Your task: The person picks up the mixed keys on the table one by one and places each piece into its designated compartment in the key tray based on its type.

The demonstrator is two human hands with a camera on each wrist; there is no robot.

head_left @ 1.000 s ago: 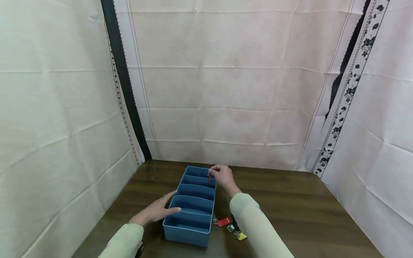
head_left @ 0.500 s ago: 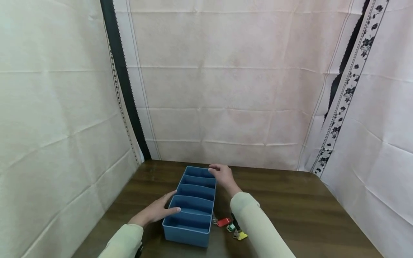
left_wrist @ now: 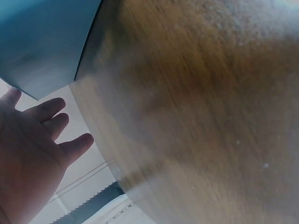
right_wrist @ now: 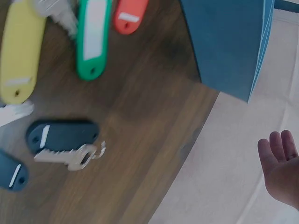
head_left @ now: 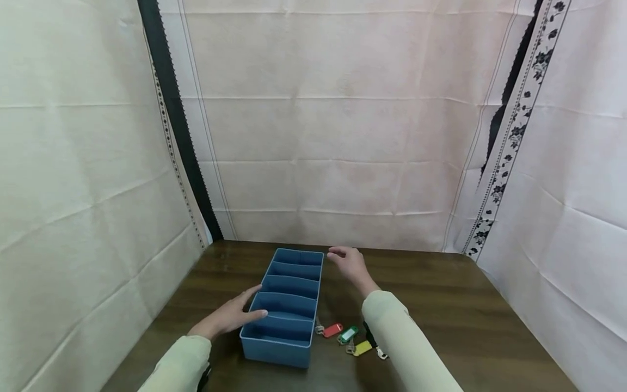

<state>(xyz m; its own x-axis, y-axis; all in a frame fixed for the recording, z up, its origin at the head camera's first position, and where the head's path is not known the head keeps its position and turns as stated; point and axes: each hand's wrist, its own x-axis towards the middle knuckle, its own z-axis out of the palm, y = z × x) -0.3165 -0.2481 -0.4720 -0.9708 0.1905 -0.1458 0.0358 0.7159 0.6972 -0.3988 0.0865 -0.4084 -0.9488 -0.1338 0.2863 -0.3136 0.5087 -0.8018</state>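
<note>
A long blue box (head_left: 276, 356), divided into a row of compartments, stands on the table. My left hand (head_left: 227, 317) rests at its left side, thumb over the near rim and fingers extended along the edge; in the left wrist view the fingers spread beside the box wall (left_wrist: 42, 51). Just right of the box's far end is my right hand (head_left: 350, 265), fingers loosely bent and holding nothing. Beside the box lie a red key tag (head_left: 333, 330), a green key tag (head_left: 348, 334) and a yellow key tag (head_left: 363, 348), with keys. The floors of the far compartments are hidden.
In the right wrist view a dark key tag (right_wrist: 63, 133) with a key (right_wrist: 74, 157) lies near another dark tag (right_wrist: 11, 171). The brown wooden table (head_left: 431, 316) ends at a pale cloth (head_left: 313, 190) behind, with more cloth at both sides.
My right hand held a small red tag over the far compartments; the tag left its fingers, and the hand has moved right, off the box. My left hand stays at the box.
</note>
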